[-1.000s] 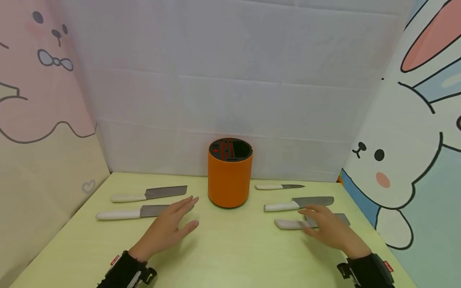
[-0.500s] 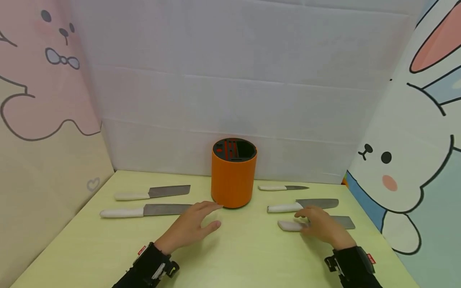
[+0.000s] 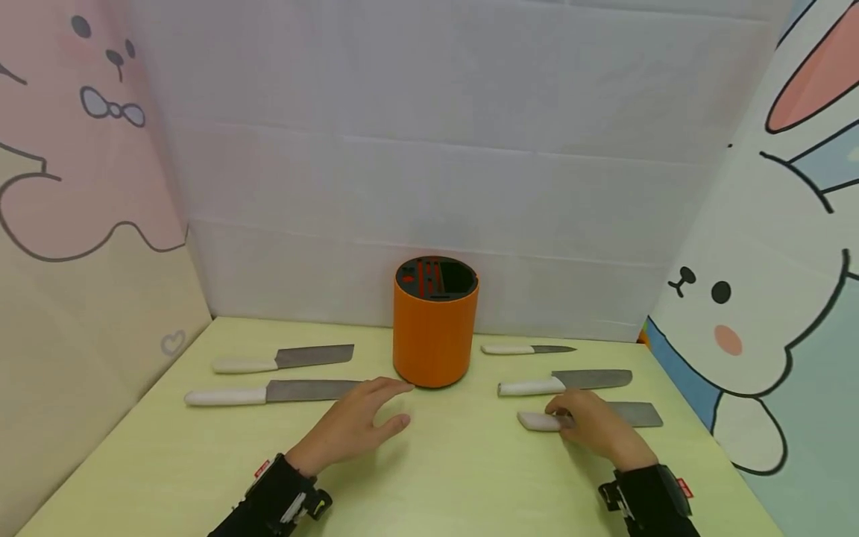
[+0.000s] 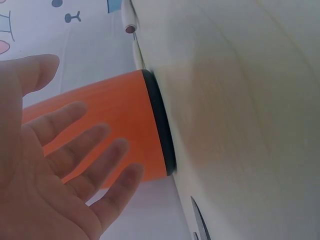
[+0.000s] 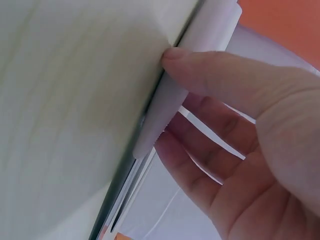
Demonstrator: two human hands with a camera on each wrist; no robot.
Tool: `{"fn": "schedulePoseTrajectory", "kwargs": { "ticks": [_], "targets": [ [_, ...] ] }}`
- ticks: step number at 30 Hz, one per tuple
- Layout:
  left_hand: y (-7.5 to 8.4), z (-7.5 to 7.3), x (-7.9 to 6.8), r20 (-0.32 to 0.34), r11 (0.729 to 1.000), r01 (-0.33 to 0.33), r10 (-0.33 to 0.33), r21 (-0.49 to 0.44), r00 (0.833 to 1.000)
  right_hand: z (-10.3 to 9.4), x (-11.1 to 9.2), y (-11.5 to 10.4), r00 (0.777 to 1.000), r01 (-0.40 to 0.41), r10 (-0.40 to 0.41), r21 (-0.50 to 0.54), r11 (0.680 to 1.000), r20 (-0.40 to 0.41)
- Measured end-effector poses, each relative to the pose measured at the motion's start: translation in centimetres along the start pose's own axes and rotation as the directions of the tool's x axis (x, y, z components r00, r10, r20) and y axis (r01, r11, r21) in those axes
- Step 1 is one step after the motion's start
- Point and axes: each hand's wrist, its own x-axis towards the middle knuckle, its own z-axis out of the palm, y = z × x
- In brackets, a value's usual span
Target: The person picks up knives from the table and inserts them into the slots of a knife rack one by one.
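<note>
My right hand (image 3: pixel 599 426) has its thumb and fingers on either side of the white handle of a broad-bladed kitchen knife (image 3: pixel 639 415), the nearest on the right. That knife lies flat on the table. In the right wrist view the thumb presses one side of the handle (image 5: pixel 167 95) and the curled fingertips meet the other. My left hand (image 3: pixel 349 429) hovers, fingers spread and holding nothing, in front of an orange round knife block (image 3: pixel 432 339). The block stands upright, with a dark slotted top. In the head view the left hand hides the tip of a long knife (image 3: pixel 305 390).
Another broad-bladed knife (image 3: pixel 315 356) lies behind the long one on the left. On the right are a white-handled kitchen knife (image 3: pixel 590 379) and a small paring knife (image 3: pixel 553 349). A white back wall (image 3: pixel 302 186) and printed side panels bound the pale yellow table (image 3: pixel 429 477).
My left hand has moved right, towards the front of the knife block. My right hand's fingers have closed around the nearest knife's handle. The knives stay where they were.
</note>
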Motion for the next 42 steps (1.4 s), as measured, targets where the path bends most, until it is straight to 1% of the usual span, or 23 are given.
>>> {"fn": "schedulePoseTrajectory", "kwargs": {
  "ticks": [5, 10, 12, 16, 19, 23, 25, 28, 32, 36, 39, 42],
  "targets": [
    [-0.3, 0.0, 0.0, -0.010, 1.000, 0.008, -0.008, 0.007, 1.000, 0.2, 0.1, 0.3, 0.999, 0.033, -0.033, -0.023, 0.999, -0.006],
    [-0.4, 0.1, 0.1, -0.018, 1.000, -0.018, 0.018, 0.007, 1.000, 0.4, 0.2, 0.4, 0.999, 0.045, -0.045, -0.054, 0.998, -0.002],
    [-0.4, 0.0, 0.1, -0.015, 1.000, -0.017, 0.017, 0.010, 1.000, 0.4, 0.2, 0.4, 0.999, 0.052, -0.052, -0.067, 0.996, -0.008],
    [-0.5, -0.1, 0.1, -0.020, 1.000, -0.016, 0.016, 0.001, 1.000, 0.2, 0.4, 0.3, 0.992, 0.107, -0.113, -0.106, 0.989, -0.052],
    [-0.5, -0.1, 0.2, -0.034, 1.000, -0.022, 0.022, -0.005, 0.999, 0.0, 0.3, -0.1, 0.980, 0.153, -0.169, -0.141, 0.978, -0.107],
    [-0.7, -0.1, 0.3, -0.039, 1.000, -0.012, 0.011, -0.027, 0.999, -0.7, 0.3, -1.2, 0.967, 0.182, -0.205, -0.149, 0.972, -0.154],
    [-0.8, 0.0, 0.4, -0.042, 0.999, -0.008, 0.006, -0.049, 0.999, -1.1, 0.4, -1.9, 0.965, 0.190, -0.210, -0.136, 0.972, -0.156],
    [-0.9, 0.1, 0.5, -0.069, 0.997, -0.013, 0.008, -0.076, 0.998, -1.9, 0.6, -3.1, 0.969, 0.187, -0.199, -0.097, 0.978, -0.146],
    [-1.0, 0.4, 0.8, -0.112, 0.996, -0.023, 0.014, -0.085, 0.994, -2.9, 1.1, -4.7, 0.974, 0.172, -0.177, -0.050, 0.984, -0.144],
    [-1.1, 0.6, 1.3, -0.124, 0.996, -0.034, 0.023, -0.084, 0.992, -3.4, 2.0, -6.2, 0.973, 0.168, -0.171, -0.032, 0.985, -0.154],
    [-1.0, 0.6, 1.6, -0.122, 0.996, -0.034, 0.023, -0.088, 0.992, -3.6, 2.6, -7.3, 0.968, 0.185, -0.184, -0.010, 0.983, -0.172],
    [-0.9, 0.5, 1.7, -0.119, 0.995, -0.030, 0.019, -0.092, 0.993, -3.9, 3.2, -8.1, 0.956, 0.217, -0.206, 0.027, 0.976, -0.210]
  ]
}}
